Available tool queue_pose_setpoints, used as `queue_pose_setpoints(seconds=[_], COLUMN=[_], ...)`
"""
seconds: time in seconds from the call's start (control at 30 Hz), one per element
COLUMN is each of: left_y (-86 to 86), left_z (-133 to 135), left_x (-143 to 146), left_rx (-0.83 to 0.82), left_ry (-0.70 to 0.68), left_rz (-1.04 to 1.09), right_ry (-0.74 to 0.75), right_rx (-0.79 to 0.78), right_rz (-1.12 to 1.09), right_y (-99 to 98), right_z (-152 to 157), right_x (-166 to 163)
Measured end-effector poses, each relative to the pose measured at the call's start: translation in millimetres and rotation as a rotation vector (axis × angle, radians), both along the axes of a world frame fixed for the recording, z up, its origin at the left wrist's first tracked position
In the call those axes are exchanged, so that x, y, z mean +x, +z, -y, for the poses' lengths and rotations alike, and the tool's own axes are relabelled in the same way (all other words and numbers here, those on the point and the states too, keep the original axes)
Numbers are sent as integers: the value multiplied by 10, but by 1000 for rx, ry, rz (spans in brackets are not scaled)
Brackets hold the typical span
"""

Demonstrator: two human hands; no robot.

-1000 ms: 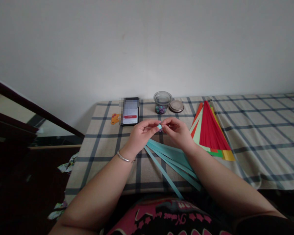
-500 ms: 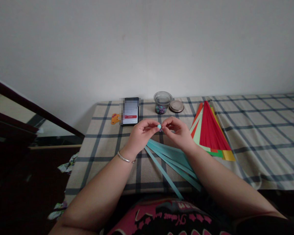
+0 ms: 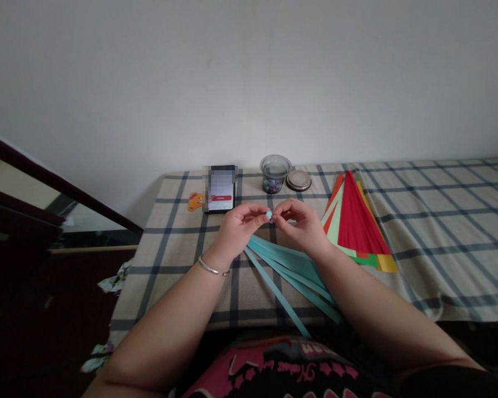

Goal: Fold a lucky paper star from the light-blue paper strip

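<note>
My left hand [image 3: 237, 226] and my right hand [image 3: 299, 223] meet above the checked tablecloth [image 3: 174, 271]. Both pinch a tiny folded teal paper piece [image 3: 269, 214] between thumb and fingertips. The fingers of both hands are closed around it. Under my wrists lies a fan of long teal paper strips [image 3: 288, 276], running toward my body. A silver bangle [image 3: 211, 268] sits on my left wrist.
A clear jar [image 3: 275, 173] with small colourful pieces stands at the back, its round lid [image 3: 298, 180] beside it. A phone [image 3: 221, 188] leans to the left, next to an orange figure [image 3: 195, 201]. A fan of red, yellow and green paper strips [image 3: 354, 224] lies right of my hands.
The hands stay nearly in place. The fingertips have shifted slightly around the small teal piece, turning it a little.
</note>
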State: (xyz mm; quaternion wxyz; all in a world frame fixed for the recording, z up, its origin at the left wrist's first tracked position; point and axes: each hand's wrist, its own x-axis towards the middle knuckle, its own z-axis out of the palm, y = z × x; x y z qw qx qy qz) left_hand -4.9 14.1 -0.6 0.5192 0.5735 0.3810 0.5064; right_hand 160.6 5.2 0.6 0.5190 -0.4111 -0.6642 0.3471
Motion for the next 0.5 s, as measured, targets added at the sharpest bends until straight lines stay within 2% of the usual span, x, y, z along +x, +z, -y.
queue_pose_setpoints(seconds=[0.5], left_y=[-32], left_z=[39], left_x=[36], left_rx=[-17], left_ry=[49], left_rz=[9], right_ry=[-3], right_rx=[-5], right_rz=[-3], right_y=[-49], right_z=[-14], right_x=[7])
